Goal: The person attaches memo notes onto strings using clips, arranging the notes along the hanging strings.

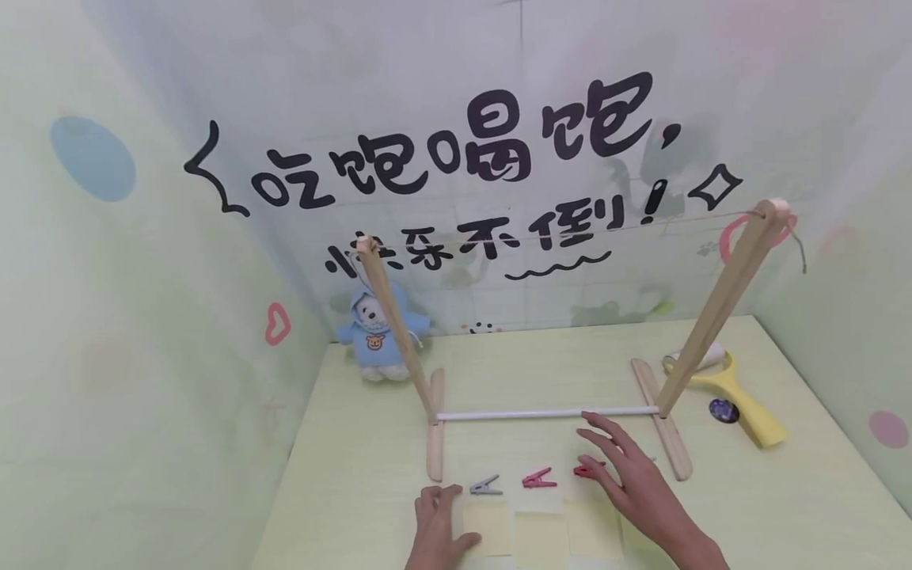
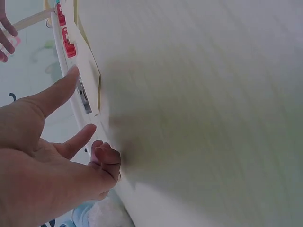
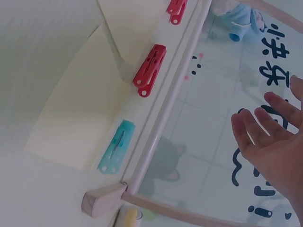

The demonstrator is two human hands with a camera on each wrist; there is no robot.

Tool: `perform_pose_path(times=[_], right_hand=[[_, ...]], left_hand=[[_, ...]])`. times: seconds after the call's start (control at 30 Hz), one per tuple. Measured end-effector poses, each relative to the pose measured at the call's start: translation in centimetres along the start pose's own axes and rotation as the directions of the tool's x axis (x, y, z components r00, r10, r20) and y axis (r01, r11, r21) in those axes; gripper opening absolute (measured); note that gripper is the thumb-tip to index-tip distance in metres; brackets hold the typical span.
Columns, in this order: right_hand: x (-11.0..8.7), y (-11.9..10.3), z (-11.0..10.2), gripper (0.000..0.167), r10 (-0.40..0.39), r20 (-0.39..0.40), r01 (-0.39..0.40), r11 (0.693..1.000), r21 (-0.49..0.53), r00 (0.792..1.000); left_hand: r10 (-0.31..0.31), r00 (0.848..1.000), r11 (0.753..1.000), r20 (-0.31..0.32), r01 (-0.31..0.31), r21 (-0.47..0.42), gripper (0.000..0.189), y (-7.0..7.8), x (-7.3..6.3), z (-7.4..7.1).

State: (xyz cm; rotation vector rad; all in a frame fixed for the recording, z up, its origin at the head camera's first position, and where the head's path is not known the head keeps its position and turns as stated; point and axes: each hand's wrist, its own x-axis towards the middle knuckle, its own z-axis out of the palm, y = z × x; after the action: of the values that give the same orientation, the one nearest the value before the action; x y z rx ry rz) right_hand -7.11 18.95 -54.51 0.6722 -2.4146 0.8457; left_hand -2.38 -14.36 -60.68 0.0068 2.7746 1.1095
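Observation:
My left hand (image 1: 436, 530) is low at the left end of a row of pale yellow paper notes (image 1: 539, 542), thumb and index finger apart beside the leftmost note (image 1: 488, 529). In the left wrist view its other fingers curl close to the tabletop, and nothing shows in its grasp. My right hand (image 1: 641, 487) hovers with fingers spread, overlapping a red clothespin (image 1: 583, 471) in the head view. Beyond the notes lie a grey clothespin (image 1: 486, 486), a pink one (image 1: 539, 477) and a teal clothespin (image 3: 116, 146), which the right hand mostly hides in the head view.
A wooden frame has two posts (image 1: 723, 309), a white bar (image 1: 513, 415) low between them and a string (image 1: 641, 227) across their tops. A blue-clothed plush toy (image 1: 381, 344) sits back left. At right lie a yellow-handled roller (image 1: 748, 408) and a dark oval item (image 1: 723, 410).

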Motion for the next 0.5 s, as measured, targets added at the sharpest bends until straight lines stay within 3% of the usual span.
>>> perform_pose_path(times=[0.23, 0.37, 0.5], right_hand=[[0.7, -1.2, 1.9, 0.044, -0.031, 0.060, 0.024, 0.992, 0.122, 0.998], [1.4, -1.8, 4.0, 0.031, -0.119, 0.076, 0.114, 0.991, 0.068, 0.990], [1.9, -2.4, 6.6, 0.027, -0.208, 0.128, 0.201, 0.978, 0.064, 0.970]], left_hand=[[-0.101, 0.993, 0.994, 0.053, 0.104, -0.039, 0.067, -0.3, 0.1, 0.1], [-0.175, 0.983, 0.984, 0.060, 0.176, -0.022, 0.063, 0.0, 0.4, 0.2], [-0.160, 0.985, 0.986, 0.064, 0.162, -0.040, 0.058, -0.2, 0.6, 0.3]])
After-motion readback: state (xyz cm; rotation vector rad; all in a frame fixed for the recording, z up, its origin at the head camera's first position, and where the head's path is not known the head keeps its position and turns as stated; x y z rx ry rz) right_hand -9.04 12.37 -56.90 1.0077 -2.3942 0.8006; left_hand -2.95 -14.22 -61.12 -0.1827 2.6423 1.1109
